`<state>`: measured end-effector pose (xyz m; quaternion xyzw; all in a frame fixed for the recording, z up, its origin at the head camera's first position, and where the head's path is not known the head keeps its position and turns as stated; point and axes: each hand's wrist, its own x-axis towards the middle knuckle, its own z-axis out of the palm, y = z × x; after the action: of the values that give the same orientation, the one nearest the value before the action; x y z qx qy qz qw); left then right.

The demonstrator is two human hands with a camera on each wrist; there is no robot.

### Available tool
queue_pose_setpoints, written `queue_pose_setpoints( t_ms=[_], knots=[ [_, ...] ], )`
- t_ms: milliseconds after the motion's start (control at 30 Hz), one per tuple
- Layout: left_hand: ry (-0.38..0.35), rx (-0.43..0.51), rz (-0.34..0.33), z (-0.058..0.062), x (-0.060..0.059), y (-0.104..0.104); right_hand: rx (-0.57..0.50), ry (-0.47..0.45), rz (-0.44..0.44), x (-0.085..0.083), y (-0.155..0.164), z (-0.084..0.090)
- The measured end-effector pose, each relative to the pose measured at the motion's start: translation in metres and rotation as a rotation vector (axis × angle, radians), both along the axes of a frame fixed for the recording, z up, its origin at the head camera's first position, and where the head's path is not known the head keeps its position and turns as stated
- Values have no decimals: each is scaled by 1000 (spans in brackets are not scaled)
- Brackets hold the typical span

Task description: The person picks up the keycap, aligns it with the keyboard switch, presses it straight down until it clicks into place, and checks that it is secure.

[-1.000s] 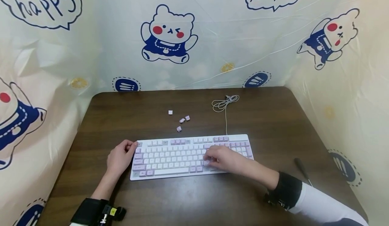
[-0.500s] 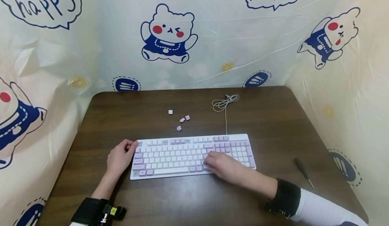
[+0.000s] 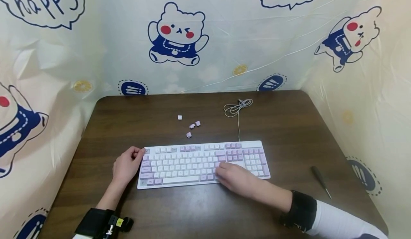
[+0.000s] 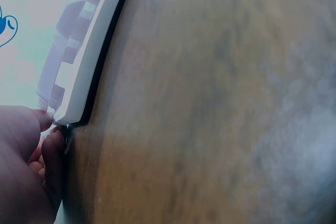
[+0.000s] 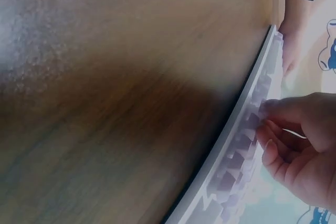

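A white and lilac keyboard (image 3: pixel 179 166) lies on the brown table, its keys facing up. My left hand (image 3: pixel 126 166) grips its far left corner; in the left wrist view the thumb (image 4: pixel 42 119) is at the corner's edge and the other fingers curl beside it. Over the lower right of the main key block, my right hand (image 3: pixel 236 178) has its fingers curled down. The right wrist view shows its thumb and forefinger pinching at a lilac keycap (image 5: pixel 253 121) in the key rows, its sides partly hidden by the fingertips.
Several loose keycaps (image 3: pixel 188 135) lie behind the keyboard. A bundled white cable (image 3: pixel 238 107) runs from its back edge. To the right is a screwdriver-like tool (image 3: pixel 318 176) with a dark handle. A printed curtain (image 3: pixel 224 46) surrounds the table (image 3: pixel 199 210).
My right hand has turned and shifted slightly towards the front, uncovering more keys by the number pad. The left hand stays at the corner, and the loose keycaps have not moved.
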<state>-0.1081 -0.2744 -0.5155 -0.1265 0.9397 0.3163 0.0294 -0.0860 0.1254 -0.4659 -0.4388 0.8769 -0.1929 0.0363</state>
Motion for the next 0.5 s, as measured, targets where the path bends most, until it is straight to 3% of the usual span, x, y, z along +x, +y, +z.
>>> queue_pose_setpoints(
  t_ms=[500],
  knots=[
    [-10, 9, -13, 2, 0, 0, 115, -110, -47, -8, -14, 10]
  ],
)
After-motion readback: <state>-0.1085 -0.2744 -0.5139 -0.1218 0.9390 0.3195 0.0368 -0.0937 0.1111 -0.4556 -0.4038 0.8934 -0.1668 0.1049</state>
